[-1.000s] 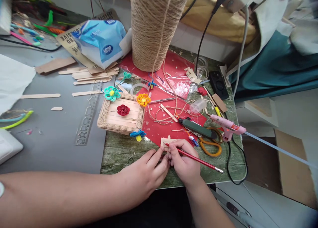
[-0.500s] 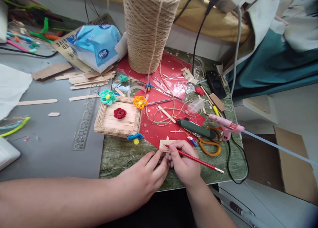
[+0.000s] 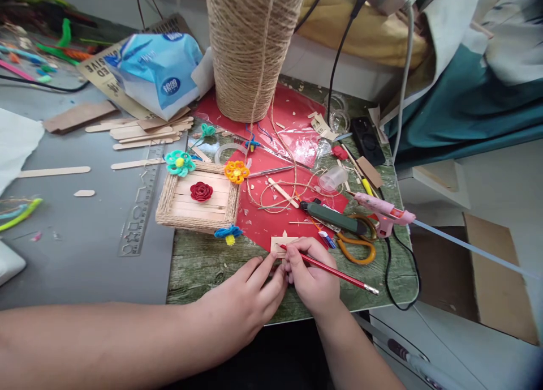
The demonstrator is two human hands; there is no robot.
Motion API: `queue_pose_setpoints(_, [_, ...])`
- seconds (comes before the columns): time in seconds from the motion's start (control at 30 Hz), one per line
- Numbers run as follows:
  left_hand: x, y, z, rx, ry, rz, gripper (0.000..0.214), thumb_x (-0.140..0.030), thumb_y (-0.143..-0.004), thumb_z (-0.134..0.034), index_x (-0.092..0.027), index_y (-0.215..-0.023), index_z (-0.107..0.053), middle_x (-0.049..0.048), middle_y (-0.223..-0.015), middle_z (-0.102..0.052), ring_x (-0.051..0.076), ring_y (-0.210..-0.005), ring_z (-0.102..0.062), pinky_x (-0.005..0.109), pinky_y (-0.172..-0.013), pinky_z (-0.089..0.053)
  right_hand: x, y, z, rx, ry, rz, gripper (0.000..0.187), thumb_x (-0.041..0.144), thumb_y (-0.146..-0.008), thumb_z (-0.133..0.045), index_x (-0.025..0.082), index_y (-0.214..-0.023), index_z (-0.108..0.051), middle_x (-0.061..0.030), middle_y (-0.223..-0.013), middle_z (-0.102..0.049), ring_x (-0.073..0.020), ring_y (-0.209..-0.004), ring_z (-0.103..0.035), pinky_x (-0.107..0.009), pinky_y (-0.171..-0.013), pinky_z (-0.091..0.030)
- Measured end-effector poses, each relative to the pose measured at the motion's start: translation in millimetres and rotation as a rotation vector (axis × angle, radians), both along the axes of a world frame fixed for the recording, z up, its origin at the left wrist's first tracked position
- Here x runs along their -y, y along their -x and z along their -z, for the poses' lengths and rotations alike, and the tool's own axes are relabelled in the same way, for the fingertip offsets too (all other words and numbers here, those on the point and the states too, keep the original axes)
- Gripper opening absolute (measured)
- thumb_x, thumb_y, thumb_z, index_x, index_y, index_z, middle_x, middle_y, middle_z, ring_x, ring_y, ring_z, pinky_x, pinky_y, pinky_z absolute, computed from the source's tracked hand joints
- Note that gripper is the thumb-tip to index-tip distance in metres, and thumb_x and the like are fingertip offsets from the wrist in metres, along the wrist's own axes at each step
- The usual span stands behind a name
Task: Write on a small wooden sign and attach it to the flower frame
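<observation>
A red pencil (image 3: 345, 277) with a white eraser end is gripped in my right hand (image 3: 316, 279), its tip touching a small pale piece made of craft sticks (image 3: 277, 243). This piece has a pointed stick end at its top, and its lower part is hidden by my fingers. My left hand (image 3: 250, 296) has its fingertips closed on the near edge of the piece. Just beyond, to the left, lies a craft-stick tray (image 3: 163, 206) with a twine-wrapped rim. A red rose (image 3: 201, 192) sits in it, and pipe-cleaner flowers (image 3: 236, 172) decorate its corners.
A large twine spool (image 3: 254, 50) stands at the back. To the right are a pink glue gun (image 3: 382, 209), orange-handled scissors (image 3: 356, 251) and a dark green tool (image 3: 335, 217). On the grey mat lie a clear ruler (image 3: 138, 220) and several craft sticks (image 3: 142, 135).
The whole view has shifted slightly, with objects sitting a little further left and higher. Both hands keep their hold, and the pencil tip remains on the small stick piece.
</observation>
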State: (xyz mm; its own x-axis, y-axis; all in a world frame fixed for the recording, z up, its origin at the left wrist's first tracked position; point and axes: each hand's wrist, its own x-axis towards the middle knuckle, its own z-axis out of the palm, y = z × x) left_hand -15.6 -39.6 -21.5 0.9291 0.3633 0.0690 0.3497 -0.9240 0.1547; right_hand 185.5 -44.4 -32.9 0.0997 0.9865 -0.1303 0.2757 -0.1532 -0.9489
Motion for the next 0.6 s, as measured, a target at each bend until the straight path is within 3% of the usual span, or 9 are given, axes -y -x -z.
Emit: queue_pose_setpoints(0.6, [-0.2,-0.4,-0.4,0.003,-0.008,-0.004,0.071,-0.046,-0.093,-0.057,-0.006,-0.151,-0.051,0.0172,-0.153,-0.053,0.044,-0.146,-0.041,0.052,-0.115,-0.037,0.6,-1.8,1.0,-0.056,0.004,0.007,0.018,0.036,-0.102,-0.064,0.022,-0.091,-0.065,-0.0022,-0.076,-0.066,-0.0142,-0.059,-0.063,-0.025,-0.050,-0.053])
